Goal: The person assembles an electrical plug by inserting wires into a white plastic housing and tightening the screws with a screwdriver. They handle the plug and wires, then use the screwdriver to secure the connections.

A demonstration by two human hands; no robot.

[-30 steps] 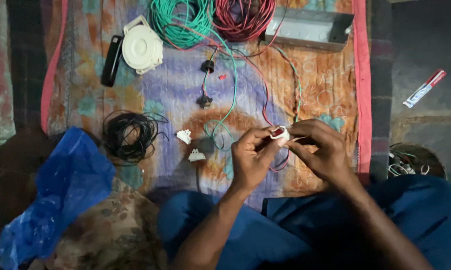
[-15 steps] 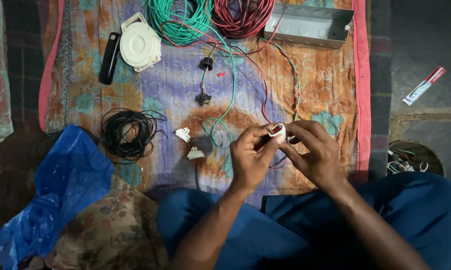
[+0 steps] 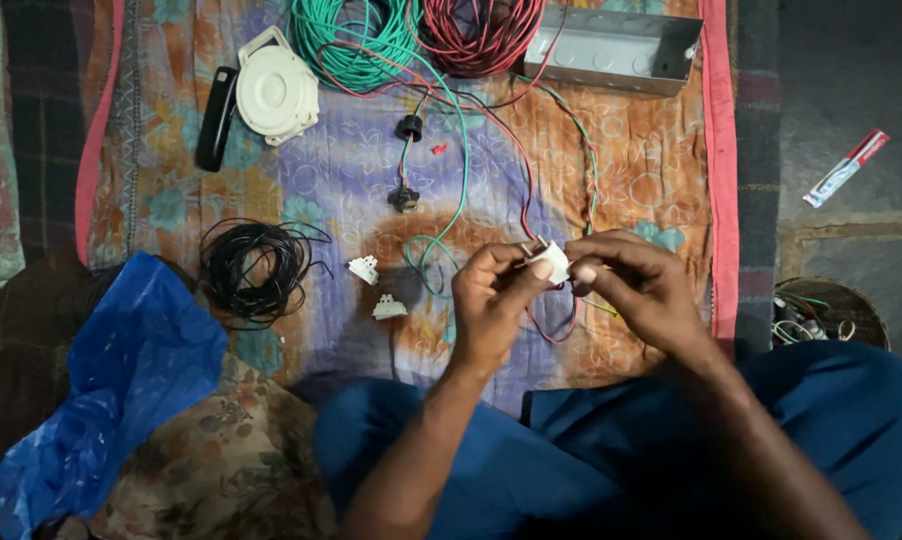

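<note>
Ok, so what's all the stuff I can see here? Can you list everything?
white plug: one, white, held between both hands
green wire coil: one, green, top of cloth
red wire coil: one, red, beside the green coil
metal box: one, grey, top right of cloth
round white case: one, white, top left
black wire coil: one, black, left
small white parts: two, white, mid cloth
blue bag: one, blue, bottom left
tube: one, red and white, floor right
left hand: on the plug
right hand: on the plug

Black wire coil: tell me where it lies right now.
In the head view the black wire coil lies on the patterned cloth, off to the left hand's side, between the blue plastic bag and two small white parts.
</note>
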